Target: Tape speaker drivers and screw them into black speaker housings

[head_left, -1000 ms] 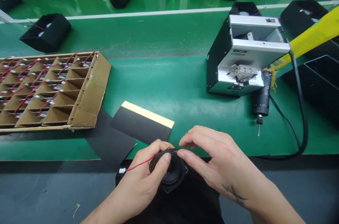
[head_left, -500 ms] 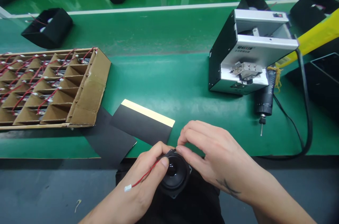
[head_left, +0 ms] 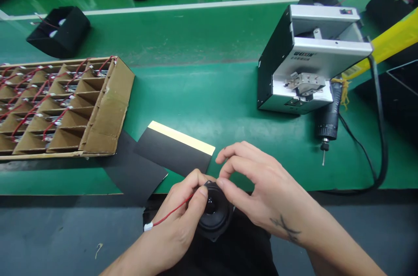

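My left hand is closed around a small round black speaker, its thumb on the front rim and its fingers behind. The speaker's cone and shiny centre dome face up, above my dark-clothed lap. A red wire runs from the speaker over the back of my left hand to a white plug near the wrist. My right hand pinches thumb and forefinger together at the speaker's top edge, other fingers lifted and curled. Whatever lies between those fingertips is too small to make out.
Two black sheets overlap at the bench's front edge, one with a pale yellow strip. Left stands a divided cardboard box of wired parts. A silver machine and an electric screwdriver are right. Black speaker housings sit farther back.
The right forefinger has bent and the other fingers have lifted a little, while the thumb stays at the speaker's edge. The red wire and its plug have slid toward the left wrist.
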A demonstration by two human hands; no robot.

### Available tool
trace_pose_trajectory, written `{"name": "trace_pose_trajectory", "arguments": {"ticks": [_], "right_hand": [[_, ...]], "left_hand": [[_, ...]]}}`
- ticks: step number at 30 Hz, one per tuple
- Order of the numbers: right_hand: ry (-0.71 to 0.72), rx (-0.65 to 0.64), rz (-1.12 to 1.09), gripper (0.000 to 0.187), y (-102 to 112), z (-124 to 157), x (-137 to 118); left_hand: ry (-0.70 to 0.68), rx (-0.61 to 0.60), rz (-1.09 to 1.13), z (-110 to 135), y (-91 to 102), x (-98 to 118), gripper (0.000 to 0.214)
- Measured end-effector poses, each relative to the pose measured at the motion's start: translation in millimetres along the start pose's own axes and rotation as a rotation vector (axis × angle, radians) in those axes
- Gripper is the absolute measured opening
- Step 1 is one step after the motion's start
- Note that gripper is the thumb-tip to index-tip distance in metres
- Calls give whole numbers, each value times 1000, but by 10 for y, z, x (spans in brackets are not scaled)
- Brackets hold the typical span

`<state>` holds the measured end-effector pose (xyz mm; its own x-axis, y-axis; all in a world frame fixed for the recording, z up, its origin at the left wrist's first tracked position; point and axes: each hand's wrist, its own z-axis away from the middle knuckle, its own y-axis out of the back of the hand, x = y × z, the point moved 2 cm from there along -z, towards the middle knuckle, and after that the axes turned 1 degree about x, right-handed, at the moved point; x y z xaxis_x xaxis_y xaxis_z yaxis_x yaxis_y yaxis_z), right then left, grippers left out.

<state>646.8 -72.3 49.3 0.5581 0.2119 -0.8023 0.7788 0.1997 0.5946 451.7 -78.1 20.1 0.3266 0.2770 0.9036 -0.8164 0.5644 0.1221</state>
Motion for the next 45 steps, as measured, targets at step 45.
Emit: {"name": "trace_pose_trajectory", "arguments": {"ticks": [45], "right_hand": [[-64, 244, -116, 14, -133, 226, 93]], "left_hand": [[-192, 145, 21, -82, -167, 18, 22]]}}
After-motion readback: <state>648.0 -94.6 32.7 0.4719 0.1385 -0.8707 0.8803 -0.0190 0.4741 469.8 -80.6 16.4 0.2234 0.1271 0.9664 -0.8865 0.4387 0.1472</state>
